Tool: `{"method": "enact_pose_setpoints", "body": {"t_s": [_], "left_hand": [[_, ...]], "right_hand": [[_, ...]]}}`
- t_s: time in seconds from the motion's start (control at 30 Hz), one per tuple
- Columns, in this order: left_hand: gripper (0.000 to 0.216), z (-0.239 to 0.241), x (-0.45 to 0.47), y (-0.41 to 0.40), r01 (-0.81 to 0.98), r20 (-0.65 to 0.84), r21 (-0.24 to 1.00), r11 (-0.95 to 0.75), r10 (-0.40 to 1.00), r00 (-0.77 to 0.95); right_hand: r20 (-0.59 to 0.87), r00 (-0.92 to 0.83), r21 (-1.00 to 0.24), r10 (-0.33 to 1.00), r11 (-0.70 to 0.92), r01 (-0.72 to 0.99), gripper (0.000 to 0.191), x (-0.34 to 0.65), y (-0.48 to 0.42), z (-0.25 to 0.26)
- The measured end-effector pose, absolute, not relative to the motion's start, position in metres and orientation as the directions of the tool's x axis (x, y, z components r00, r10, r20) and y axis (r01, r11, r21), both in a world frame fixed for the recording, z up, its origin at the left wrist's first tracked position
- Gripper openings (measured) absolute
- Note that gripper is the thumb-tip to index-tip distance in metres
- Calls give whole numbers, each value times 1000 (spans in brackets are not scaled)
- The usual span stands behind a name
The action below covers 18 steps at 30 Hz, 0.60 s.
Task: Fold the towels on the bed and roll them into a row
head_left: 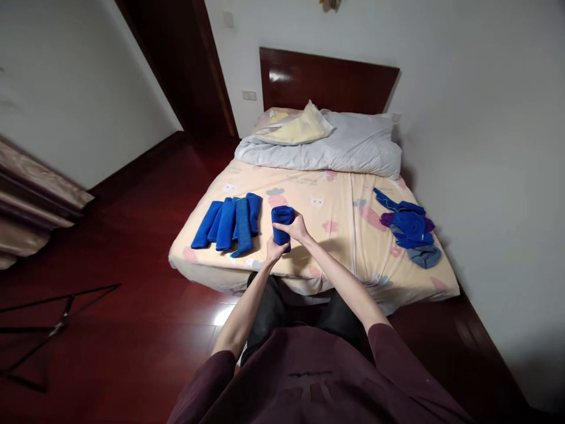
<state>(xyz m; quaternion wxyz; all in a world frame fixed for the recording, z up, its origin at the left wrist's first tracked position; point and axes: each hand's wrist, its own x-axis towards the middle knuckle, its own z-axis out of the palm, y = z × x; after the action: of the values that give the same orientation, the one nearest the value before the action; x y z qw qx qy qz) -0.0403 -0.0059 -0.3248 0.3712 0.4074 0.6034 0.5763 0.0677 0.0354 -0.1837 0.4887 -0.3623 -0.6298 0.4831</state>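
Both hands hold a blue rolled towel (282, 219) upright above the near half of the bed, its coiled end facing up. My left hand (276, 249) is closed round its lower part. Higher up, my right hand (295, 228) grips it from the right side, thumb across the front. To the left lie several blue rolled towels (226, 224) side by side, one of a duller blue on top. A loose heap of crumpled blue cloths (410, 227), with purple and grey-blue pieces among them, is on the bed's right side.
The bed (335, 206) has a cream patterned sheet, with a grey quilt (353, 141) and a yellow pillow (304, 126) near the headboard (326, 79). A black metal stand (57, 327) is on the floor at left, below a curtain (35, 200). A wall runs along the right.
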Motion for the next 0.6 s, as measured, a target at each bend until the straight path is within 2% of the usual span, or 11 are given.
{"method": "enact_pose_setpoints", "body": {"t_s": [0.2, 0.37, 0.47, 0.6], "left_hand": [[50, -325, -86, 10, 43, 12, 999, 9, 884, -467], [45, -329, -106, 24, 57, 36, 998, -9, 872, -489], [44, -333, -113, 32, 89, 58, 996, -17, 873, -484], [56, -341, -118, 37, 43, 40, 999, -21, 861, -507]], "right_hand": [[251, -263, -967, 932, 251, -31, 47, 20, 54, -199], [234, -235, -971, 943, 241, -2, 44, -7, 67, -211], [210, -195, -976, 958, 217, 14, 50, -17, 73, -218], [129, -134, -989, 983, 138, 58, 56, -27, 77, -231]]}}
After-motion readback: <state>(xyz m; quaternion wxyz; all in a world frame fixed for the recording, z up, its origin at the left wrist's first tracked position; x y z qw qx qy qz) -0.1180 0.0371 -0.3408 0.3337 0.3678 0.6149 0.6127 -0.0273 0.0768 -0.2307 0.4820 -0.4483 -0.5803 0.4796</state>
